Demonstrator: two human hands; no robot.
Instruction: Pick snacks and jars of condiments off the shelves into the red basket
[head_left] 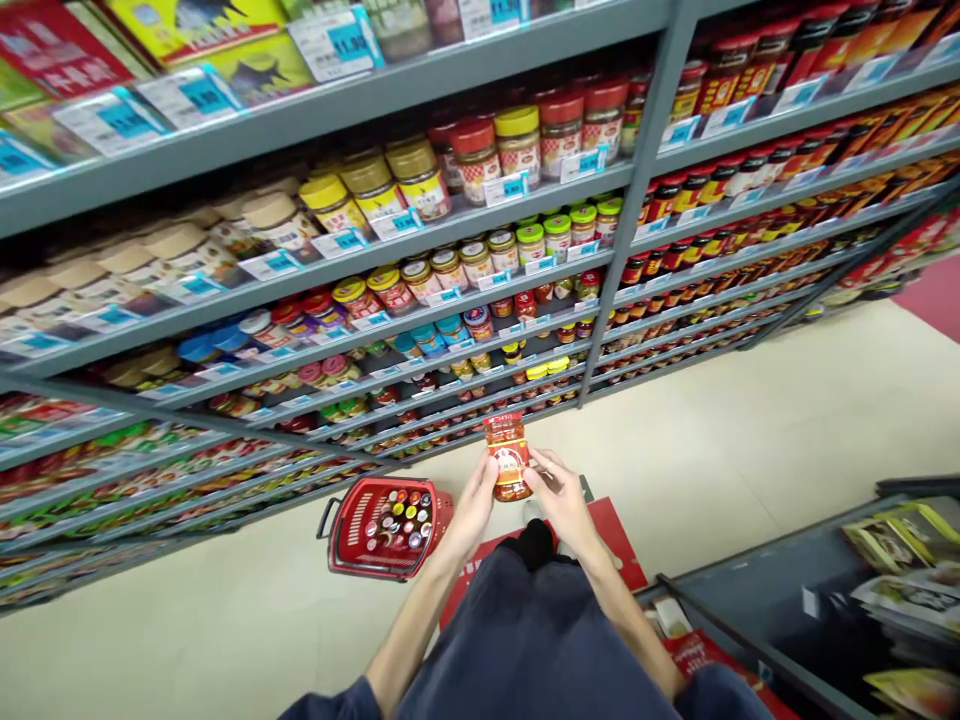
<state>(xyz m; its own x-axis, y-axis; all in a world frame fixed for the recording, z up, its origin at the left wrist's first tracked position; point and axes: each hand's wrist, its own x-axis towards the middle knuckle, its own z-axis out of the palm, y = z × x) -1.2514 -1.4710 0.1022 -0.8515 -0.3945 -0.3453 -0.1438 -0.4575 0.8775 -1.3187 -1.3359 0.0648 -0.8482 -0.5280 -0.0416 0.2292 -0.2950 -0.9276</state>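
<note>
Between my two hands is a glass jar [510, 466] with a red lid and a red and yellow label, its contents reddish-orange. It is upright in front of my body, label toward me. My left hand [478, 492] grips its left side, the thumb on the glass. On the right side, the fingers of my right hand [559, 492] are pressed to the jar low down. Down to the left, a red shopping basket [361, 573] on the floor holds several jars [405, 515] with lids of various colours.
Grey shelves [525, 205] full of lidded jars and price tags stretch across in front. At lower right stands a dark display case [780, 550] with packaged goods [911, 590]. A red mat or board [616, 545] lies by my feet on the pale floor [697, 440].
</note>
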